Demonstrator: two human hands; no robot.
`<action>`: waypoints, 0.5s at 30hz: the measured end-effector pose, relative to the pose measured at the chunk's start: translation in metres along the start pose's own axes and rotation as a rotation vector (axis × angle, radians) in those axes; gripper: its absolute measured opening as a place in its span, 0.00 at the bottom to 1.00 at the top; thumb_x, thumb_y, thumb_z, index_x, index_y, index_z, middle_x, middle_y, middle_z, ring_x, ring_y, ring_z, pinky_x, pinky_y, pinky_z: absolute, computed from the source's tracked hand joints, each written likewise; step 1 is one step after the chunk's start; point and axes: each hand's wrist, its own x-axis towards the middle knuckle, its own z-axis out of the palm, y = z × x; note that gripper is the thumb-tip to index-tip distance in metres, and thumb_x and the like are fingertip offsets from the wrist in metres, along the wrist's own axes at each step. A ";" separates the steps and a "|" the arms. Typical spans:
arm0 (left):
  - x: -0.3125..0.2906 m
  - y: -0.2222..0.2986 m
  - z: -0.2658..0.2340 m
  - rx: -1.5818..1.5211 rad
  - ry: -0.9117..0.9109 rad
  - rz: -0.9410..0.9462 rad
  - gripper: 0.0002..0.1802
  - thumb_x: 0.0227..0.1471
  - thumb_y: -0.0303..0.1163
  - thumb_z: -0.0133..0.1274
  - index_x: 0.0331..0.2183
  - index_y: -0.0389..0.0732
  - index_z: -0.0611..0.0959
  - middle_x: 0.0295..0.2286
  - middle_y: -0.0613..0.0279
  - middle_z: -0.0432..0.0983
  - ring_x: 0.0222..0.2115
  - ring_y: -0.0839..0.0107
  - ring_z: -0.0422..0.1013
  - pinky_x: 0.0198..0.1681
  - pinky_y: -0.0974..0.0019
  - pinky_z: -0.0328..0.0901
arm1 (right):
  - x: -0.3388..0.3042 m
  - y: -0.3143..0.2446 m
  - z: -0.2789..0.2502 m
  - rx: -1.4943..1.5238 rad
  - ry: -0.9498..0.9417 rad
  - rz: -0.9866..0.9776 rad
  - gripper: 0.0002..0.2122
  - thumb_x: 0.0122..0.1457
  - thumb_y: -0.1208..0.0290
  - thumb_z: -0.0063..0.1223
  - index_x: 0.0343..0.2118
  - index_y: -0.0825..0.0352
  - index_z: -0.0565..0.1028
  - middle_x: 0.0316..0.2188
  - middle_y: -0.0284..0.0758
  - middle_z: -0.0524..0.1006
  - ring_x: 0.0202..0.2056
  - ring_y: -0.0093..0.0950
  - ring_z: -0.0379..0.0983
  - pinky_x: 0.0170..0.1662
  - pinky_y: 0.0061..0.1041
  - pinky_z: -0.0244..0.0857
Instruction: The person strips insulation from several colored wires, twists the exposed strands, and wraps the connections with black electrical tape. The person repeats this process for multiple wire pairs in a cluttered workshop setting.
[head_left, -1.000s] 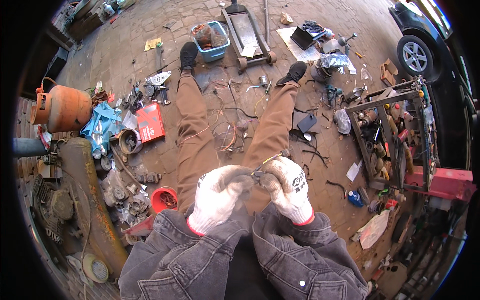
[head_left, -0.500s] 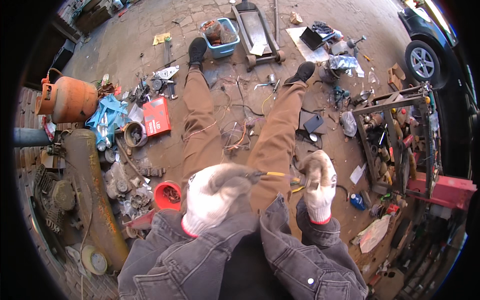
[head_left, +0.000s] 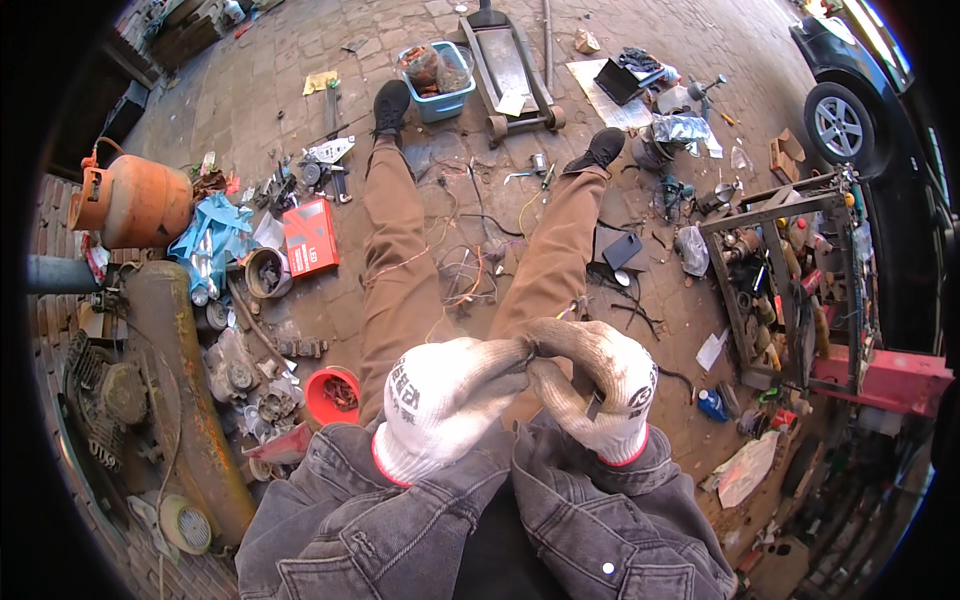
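My two hands, in white knit gloves with dirt-greyed fingers, meet over my lap. My left hand (head_left: 440, 400) is closed, its fingertips pinched against those of my right hand (head_left: 605, 385). A thin wire (head_left: 572, 308), yellow and purple, shows just beyond the right fingers. The stretch between the fingertips is hidden by the gloves. My right hand curls inward, thumb and forefinger together, with a small dark piece partly visible in its palm. Loose orange wires (head_left: 470, 290) lie on the ground between my brown-trousered legs.
To the left stand an orange gas cylinder (head_left: 150, 205), a red box (head_left: 311, 238) and a red bowl (head_left: 333, 396). Ahead are a blue basin (head_left: 440, 104) and a floor jack (head_left: 510, 75). On the right, a metal frame (head_left: 775, 222) holds parts near a dark car (head_left: 880, 110).
The hands have come together; a yellow strand stretched between them is now hidden. My right hand has moved left and turned its fingers inward, and my left hand has shifted slightly right.
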 end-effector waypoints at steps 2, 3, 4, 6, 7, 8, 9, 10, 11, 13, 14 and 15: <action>0.001 -0.001 -0.001 0.033 -0.024 0.023 0.16 0.46 0.30 0.63 0.40 0.40 0.83 0.26 0.53 0.79 0.27 0.52 0.76 0.30 0.56 0.69 | 0.002 -0.002 0.001 -0.017 -0.024 -0.002 0.15 0.47 0.81 0.62 0.40 0.70 0.80 0.28 0.39 0.81 0.25 0.32 0.78 0.29 0.26 0.71; 0.001 -0.001 -0.002 0.037 -0.027 0.047 0.16 0.46 0.30 0.63 0.40 0.41 0.83 0.27 0.54 0.79 0.27 0.52 0.76 0.30 0.56 0.68 | 0.003 -0.002 0.002 -0.035 -0.040 -0.002 0.14 0.47 0.81 0.62 0.40 0.70 0.80 0.28 0.39 0.81 0.26 0.32 0.79 0.30 0.26 0.71; 0.002 -0.002 -0.002 0.041 -0.030 0.070 0.16 0.46 0.30 0.63 0.40 0.41 0.83 0.27 0.54 0.78 0.27 0.52 0.76 0.30 0.56 0.68 | 0.003 -0.002 0.001 -0.048 -0.042 -0.010 0.14 0.47 0.81 0.62 0.40 0.70 0.81 0.28 0.39 0.81 0.26 0.32 0.79 0.30 0.26 0.71; 0.001 -0.003 -0.003 0.053 -0.044 0.100 0.17 0.45 0.30 0.62 0.41 0.42 0.82 0.27 0.54 0.78 0.27 0.52 0.75 0.30 0.55 0.68 | 0.002 -0.001 0.000 -0.060 -0.073 0.002 0.13 0.47 0.82 0.61 0.39 0.69 0.81 0.27 0.40 0.81 0.25 0.32 0.79 0.30 0.26 0.71; 0.001 -0.004 -0.004 0.060 -0.055 0.106 0.17 0.45 0.30 0.62 0.41 0.42 0.82 0.27 0.54 0.78 0.27 0.52 0.76 0.30 0.55 0.68 | 0.001 0.001 0.000 -0.063 -0.083 0.003 0.13 0.47 0.82 0.61 0.38 0.69 0.81 0.27 0.40 0.81 0.25 0.32 0.79 0.30 0.25 0.72; 0.000 -0.006 -0.004 0.068 -0.066 0.113 0.17 0.45 0.29 0.62 0.41 0.42 0.82 0.28 0.54 0.78 0.27 0.52 0.76 0.30 0.55 0.68 | 0.000 0.002 0.000 -0.076 -0.097 -0.007 0.12 0.48 0.83 0.60 0.37 0.69 0.81 0.27 0.39 0.81 0.25 0.31 0.79 0.30 0.25 0.72; 0.000 -0.008 -0.004 0.059 -0.066 0.117 0.17 0.45 0.29 0.61 0.41 0.42 0.82 0.28 0.54 0.78 0.27 0.52 0.76 0.30 0.55 0.68 | -0.001 0.003 0.000 -0.089 -0.111 -0.018 0.11 0.48 0.83 0.58 0.37 0.70 0.81 0.26 0.39 0.81 0.25 0.30 0.79 0.31 0.24 0.71; 0.000 -0.010 -0.004 0.050 -0.066 0.120 0.17 0.45 0.29 0.61 0.41 0.42 0.82 0.28 0.54 0.79 0.27 0.52 0.76 0.30 0.56 0.69 | -0.002 0.004 0.002 -0.076 -0.101 -0.004 0.11 0.48 0.84 0.57 0.36 0.70 0.81 0.26 0.38 0.81 0.25 0.29 0.79 0.31 0.24 0.71; 0.000 -0.012 -0.003 0.041 -0.067 0.124 0.17 0.45 0.29 0.61 0.41 0.41 0.82 0.28 0.54 0.79 0.27 0.52 0.76 0.30 0.56 0.69 | -0.004 0.006 0.004 -0.062 -0.091 0.010 0.10 0.49 0.85 0.56 0.35 0.71 0.81 0.26 0.37 0.81 0.25 0.27 0.79 0.31 0.23 0.71; 0.001 -0.019 -0.001 -0.032 -0.051 0.178 0.19 0.45 0.29 0.61 0.42 0.40 0.82 0.29 0.54 0.79 0.28 0.53 0.77 0.31 0.57 0.70 | -0.008 0.007 0.011 0.018 -0.015 0.076 0.09 0.49 0.85 0.54 0.34 0.72 0.80 0.25 0.36 0.81 0.26 0.24 0.78 0.31 0.22 0.71; 0.001 -0.023 0.001 -0.084 -0.048 0.196 0.19 0.45 0.29 0.61 0.43 0.39 0.82 0.30 0.54 0.80 0.29 0.54 0.77 0.32 0.58 0.70 | -0.010 0.008 0.014 0.070 0.022 0.136 0.08 0.49 0.85 0.54 0.33 0.72 0.80 0.25 0.35 0.81 0.27 0.22 0.77 0.31 0.22 0.71; 0.000 -0.025 0.003 -0.163 -0.056 0.140 0.19 0.46 0.30 0.61 0.43 0.38 0.81 0.31 0.54 0.80 0.29 0.55 0.78 0.32 0.59 0.71 | -0.012 0.008 0.019 0.125 0.064 0.180 0.08 0.50 0.85 0.53 0.33 0.72 0.80 0.25 0.34 0.80 0.27 0.21 0.77 0.31 0.21 0.70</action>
